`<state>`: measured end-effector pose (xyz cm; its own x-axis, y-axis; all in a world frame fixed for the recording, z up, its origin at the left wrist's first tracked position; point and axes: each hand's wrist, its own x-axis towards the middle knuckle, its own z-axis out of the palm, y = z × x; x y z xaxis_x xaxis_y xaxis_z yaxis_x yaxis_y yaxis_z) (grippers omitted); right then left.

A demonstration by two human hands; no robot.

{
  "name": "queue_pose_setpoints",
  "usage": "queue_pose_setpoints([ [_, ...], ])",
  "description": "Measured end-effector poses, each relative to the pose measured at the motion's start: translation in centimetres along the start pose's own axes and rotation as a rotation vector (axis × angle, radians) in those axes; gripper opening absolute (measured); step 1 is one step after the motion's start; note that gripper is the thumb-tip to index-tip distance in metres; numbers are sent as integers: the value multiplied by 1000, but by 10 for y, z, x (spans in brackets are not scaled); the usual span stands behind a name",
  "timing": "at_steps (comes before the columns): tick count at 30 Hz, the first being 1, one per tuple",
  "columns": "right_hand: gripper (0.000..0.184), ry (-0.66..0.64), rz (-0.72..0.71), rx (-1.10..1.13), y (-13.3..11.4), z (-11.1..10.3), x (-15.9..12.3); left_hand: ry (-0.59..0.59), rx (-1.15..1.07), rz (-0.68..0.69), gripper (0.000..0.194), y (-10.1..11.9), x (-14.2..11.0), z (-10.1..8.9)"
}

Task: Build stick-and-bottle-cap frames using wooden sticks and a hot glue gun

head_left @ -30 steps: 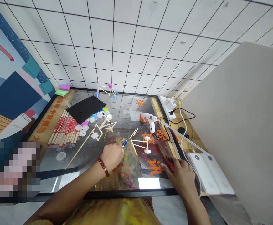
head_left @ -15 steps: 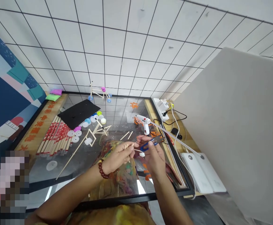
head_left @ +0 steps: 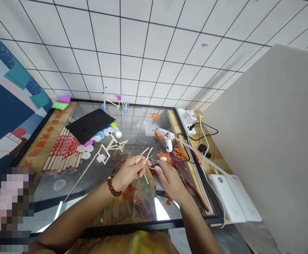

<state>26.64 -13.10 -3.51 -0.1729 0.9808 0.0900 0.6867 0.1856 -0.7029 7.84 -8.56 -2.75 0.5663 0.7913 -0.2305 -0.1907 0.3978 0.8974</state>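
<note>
My left hand [head_left: 130,171], with a dark red bead bracelet at the wrist, pinches thin wooden sticks [head_left: 146,178] that poke out around its fingers. Close beside it, my right hand [head_left: 170,178] is closed on a blue craft knife [head_left: 157,163]; most of the knife is hidden in the palm. The right thumb and fingers meet the end of one stick held from the left. Just beyond the right fingers lies a small white piece [head_left: 163,159]. A stick frame [head_left: 111,146] with a white block and one long stick rests left of my hands.
A white glue gun [head_left: 167,137] stands ahead on the right, near a power strip [head_left: 187,121] and cables. On the left are bundled chopsticks [head_left: 64,150], a black sheet [head_left: 90,127] and several plastic discs [head_left: 89,148]. A small stick model [head_left: 114,102] stands against the tiled wall.
The right hand has turned over and come down beside the left, so the blue knife, plainly visible before, is now mostly covered. The small white piece now lies beyond the fingers.
</note>
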Motion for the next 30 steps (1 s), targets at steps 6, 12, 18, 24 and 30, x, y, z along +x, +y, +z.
queue_pose_setpoints([
  [6, 38, -89, -16, 10, -9, -7, -1, -43, 38, 7, 41, -5, -1, -1],
  [12, 38, -115, -31, 16, -10, -8, -6, -65, 167, 61, 42, -9, 0, -2],
  [18, 43, -100, -36, 161, -7, 2, -13, -102, 365, 154, 45, -10, -2, -5],
  [24, 38, -54, 7, 9, -11, 4, -18, -63, 681, 278, 39, -7, -8, -1],
  [30, 37, 8, -17, 6, -13, 12, -20, -72, 685, 300, 38, -13, -8, 0],
])
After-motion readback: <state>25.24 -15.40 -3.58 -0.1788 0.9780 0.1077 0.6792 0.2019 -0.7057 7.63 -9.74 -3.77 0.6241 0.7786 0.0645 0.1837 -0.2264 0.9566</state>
